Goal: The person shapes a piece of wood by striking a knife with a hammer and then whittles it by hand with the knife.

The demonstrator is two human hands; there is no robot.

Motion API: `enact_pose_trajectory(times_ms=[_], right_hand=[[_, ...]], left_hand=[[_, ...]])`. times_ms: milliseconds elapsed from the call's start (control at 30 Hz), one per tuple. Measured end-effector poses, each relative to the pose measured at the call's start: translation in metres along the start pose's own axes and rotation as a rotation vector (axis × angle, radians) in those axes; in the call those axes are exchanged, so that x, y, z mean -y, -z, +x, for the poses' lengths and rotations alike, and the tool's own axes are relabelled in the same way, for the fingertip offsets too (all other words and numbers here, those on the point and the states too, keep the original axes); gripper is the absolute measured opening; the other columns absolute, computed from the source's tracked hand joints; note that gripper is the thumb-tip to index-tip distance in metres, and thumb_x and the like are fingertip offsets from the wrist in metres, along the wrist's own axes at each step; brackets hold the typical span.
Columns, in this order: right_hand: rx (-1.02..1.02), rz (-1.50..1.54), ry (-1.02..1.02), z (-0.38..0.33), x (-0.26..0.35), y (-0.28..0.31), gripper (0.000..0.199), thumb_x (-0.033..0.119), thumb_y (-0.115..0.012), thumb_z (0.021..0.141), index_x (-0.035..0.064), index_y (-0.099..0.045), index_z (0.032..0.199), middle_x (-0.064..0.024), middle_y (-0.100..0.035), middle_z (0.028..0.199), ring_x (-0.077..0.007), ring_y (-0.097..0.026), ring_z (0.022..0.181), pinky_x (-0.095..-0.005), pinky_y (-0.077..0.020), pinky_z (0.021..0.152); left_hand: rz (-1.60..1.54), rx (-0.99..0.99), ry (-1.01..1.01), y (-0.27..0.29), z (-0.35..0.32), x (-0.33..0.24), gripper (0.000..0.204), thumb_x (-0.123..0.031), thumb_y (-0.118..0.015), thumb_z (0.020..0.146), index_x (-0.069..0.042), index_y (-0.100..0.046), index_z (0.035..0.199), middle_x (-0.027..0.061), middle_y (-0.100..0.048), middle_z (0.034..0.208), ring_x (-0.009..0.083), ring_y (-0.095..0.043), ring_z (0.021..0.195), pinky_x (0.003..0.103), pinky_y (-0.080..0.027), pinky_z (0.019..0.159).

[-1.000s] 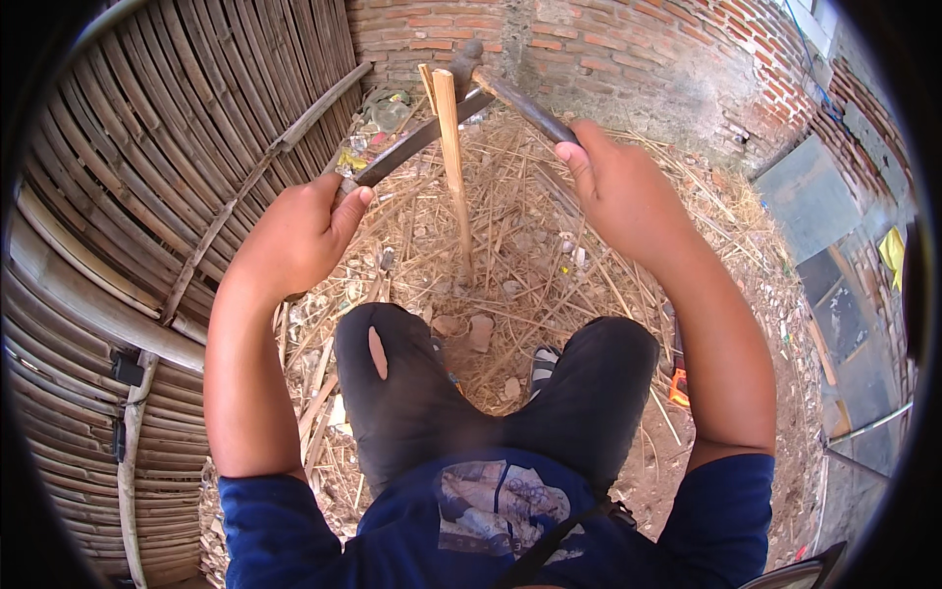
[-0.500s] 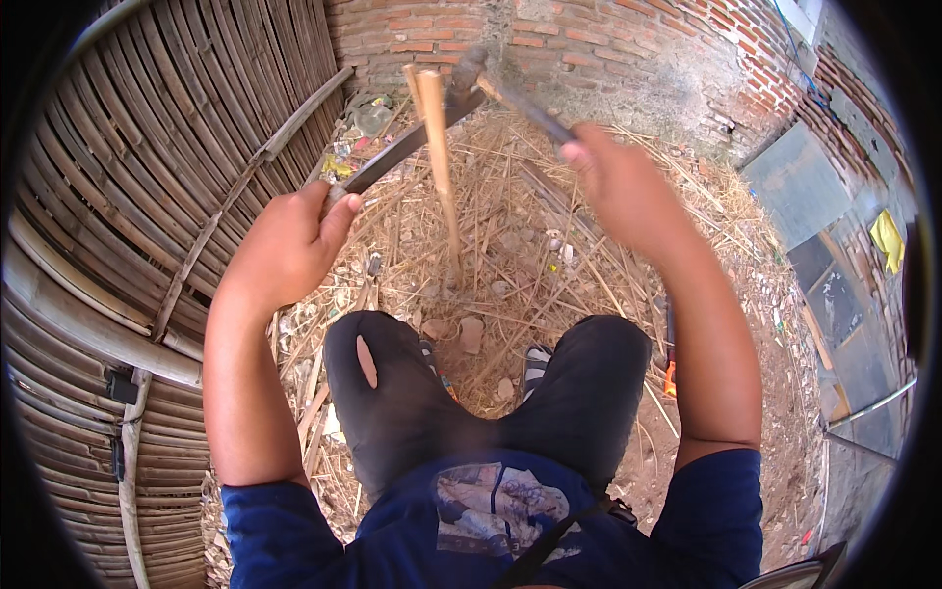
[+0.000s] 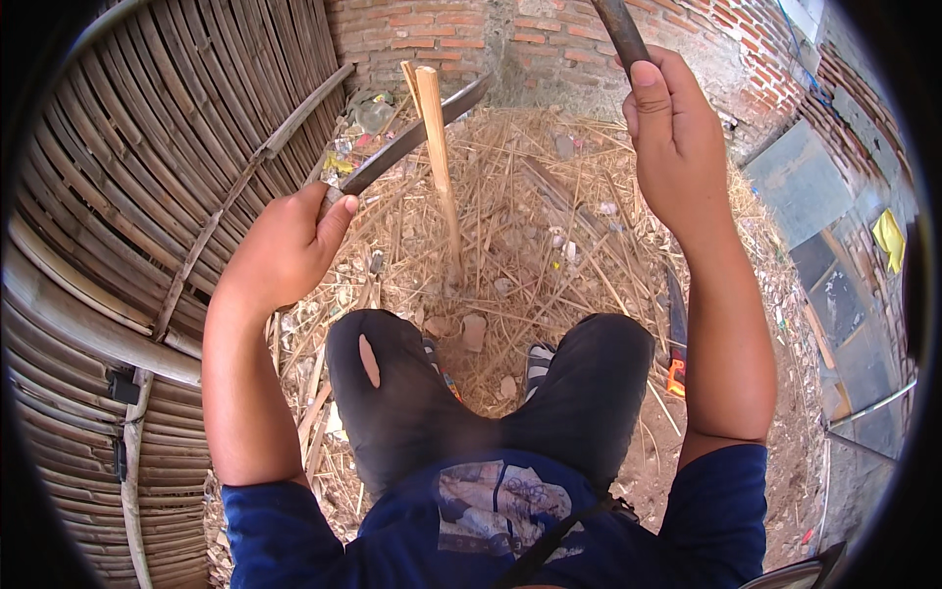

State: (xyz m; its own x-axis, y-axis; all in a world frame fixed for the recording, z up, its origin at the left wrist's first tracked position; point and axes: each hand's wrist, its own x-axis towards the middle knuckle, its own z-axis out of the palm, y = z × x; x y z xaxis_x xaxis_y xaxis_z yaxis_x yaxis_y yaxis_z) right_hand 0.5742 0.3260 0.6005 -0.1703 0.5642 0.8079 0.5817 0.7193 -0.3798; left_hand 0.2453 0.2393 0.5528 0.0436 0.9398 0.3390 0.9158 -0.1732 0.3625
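The left hand clamps a long blade, which crosses the split upper part of an upright wooden stick on straw-strewn ground. The right hand, well apart, grips a dark handle. The blue shirt bears a printed panel, illegible.

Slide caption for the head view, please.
Left hand holds a long grey metal blade through a split, pale wooden stick; right hand, a dark cylindrical handle.

No words, labels, numbers or signs could be read, as the printed panel on the chest of the dark blue shirt showed no legible lettering, and the pale marks on the dark sheet at right formed no readable characters.
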Motion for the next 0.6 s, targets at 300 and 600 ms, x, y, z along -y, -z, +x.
enact_pose_trajectory(times_ms=[300, 600], right_hand=[[0.463, -0.278, -0.135, -0.03, -0.013, -0.039, 0.038, 0.039, -0.041, 0.108, 0.0039, -0.055, 0.112, -0.021, -0.064, 0.07, -0.0445, -0.065, 0.067, -0.0553, -0.0492, 0.063], [0.142, -0.062, -0.191, -0.015, 0.01, -0.007, 0.043, 0.041, -0.041, 0.109, 0.0037, -0.06, 0.116, -0.0177, -0.063, 0.068, -0.0336, -0.066, 0.066, -0.0446, -0.0492, 0.061]], left_hand=[[-0.013, 0.025, 0.054, 0.002, -0.003, 0.002, 0.046, -0.035, -0.054, 0.104, 0.006, -0.054, 0.084, 0.0272, -0.054, 0.065, 0.0464, -0.052, 0.063, 0.05, -0.043, 0.061], [-0.001, 0.02, 0.004, -0.004, -0.007, 0.0, 0.044, -0.035, -0.055, 0.103, 0.006, -0.056, 0.087, 0.0276, -0.056, 0.066, 0.0468, -0.058, 0.066, 0.05, -0.045, 0.062]])
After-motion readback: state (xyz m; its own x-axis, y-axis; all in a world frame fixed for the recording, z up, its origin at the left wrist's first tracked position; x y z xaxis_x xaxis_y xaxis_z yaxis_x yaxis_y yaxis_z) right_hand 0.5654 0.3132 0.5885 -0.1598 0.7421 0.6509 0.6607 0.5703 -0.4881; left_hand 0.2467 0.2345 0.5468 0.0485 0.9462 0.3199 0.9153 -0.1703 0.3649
